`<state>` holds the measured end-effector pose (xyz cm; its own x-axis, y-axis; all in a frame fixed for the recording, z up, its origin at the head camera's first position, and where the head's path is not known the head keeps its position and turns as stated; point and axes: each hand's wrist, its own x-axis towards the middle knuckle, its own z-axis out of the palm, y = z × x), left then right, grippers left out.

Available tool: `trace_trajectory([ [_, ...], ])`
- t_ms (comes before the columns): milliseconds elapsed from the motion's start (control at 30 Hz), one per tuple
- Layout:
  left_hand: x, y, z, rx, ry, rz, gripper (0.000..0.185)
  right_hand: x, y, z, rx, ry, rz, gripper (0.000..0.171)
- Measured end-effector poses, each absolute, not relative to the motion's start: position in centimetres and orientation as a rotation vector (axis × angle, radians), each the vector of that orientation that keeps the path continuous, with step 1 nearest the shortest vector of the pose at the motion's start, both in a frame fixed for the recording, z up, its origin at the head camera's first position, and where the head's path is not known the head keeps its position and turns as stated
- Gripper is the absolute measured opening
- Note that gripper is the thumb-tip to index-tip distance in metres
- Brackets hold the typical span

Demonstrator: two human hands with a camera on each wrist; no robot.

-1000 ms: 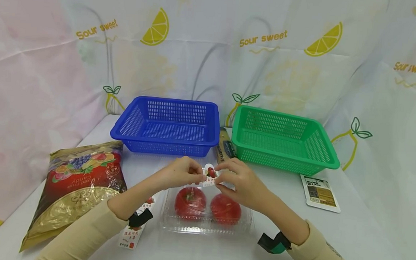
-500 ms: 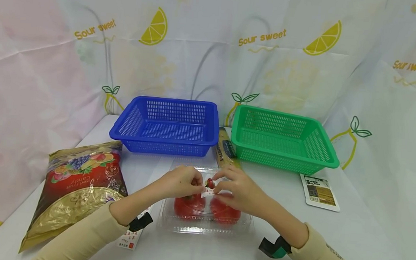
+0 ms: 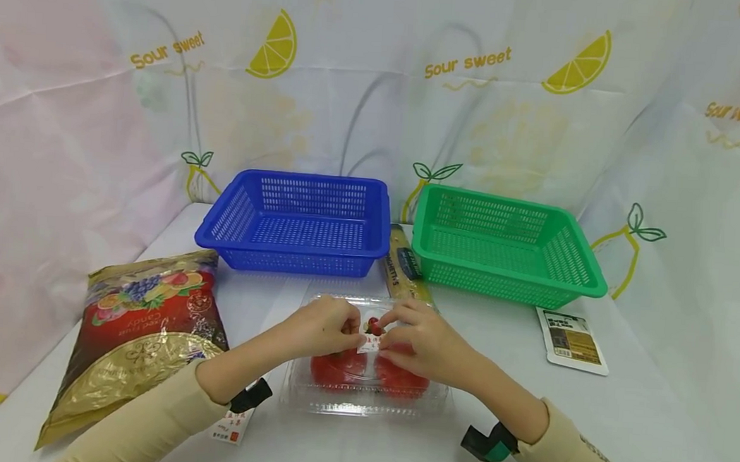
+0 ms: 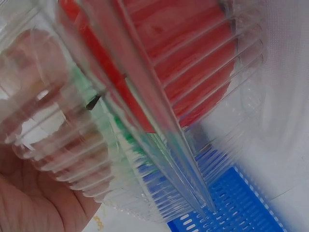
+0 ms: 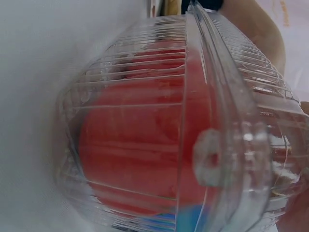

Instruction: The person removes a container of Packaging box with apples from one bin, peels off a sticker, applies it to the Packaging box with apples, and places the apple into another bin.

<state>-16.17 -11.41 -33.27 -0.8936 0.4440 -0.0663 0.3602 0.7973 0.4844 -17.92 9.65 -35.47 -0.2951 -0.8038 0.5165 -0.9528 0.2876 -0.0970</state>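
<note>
Hidden or unclear: the fronts of both tomatoes (image 3: 342, 371) were covered by the hands in the head view. A printed card (image 3: 231, 426) lay mostly under the left forearm, text unreadable. Both wrist views were filled by ribbed clear plastic over blurred red; the fingertips could not be made out there.

Containers: the clear clamshell box (image 3: 366, 400) lay at table centre with two red tomatoes inside, lid down over them. The blue basket (image 3: 294, 221) stood at 11 o'clock from the box and the green basket (image 3: 502, 246) at 1 o'clock; nothing showed inside either.

Label and fingers: a small white label (image 3: 373, 334) with a red fruit picture sat on the lid at the box's 12 o'clock edge. The left hand (image 3: 322, 327) pinched its 9 o'clock side with curled fingers; the right hand (image 3: 423, 340) pinched its 3 o'clock side, fingertips narrow and nearly meeting.

Other items: a candy bag (image 3: 138, 330) at 9 o'clock, a spaghetti pack (image 3: 404, 268) between the baskets, and a flat sachet (image 3: 572, 339) at 3 o'clock.
</note>
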Motion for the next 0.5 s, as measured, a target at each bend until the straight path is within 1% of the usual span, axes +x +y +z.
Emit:
trace_trajectory([
  [200, -15.97, -11.31, -33.39, 0.682, 2.832, 0.708, 0.023, -17.92, 9.75, -35.77, 1.591, -2.205, 0.539, 0.009],
  [500, -15.77, -11.19, -33.43, 0.642, 2.911, 0.608, 0.026, -17.97, 9.71, -36.00, 1.619, -2.200, 0.558, 0.005],
])
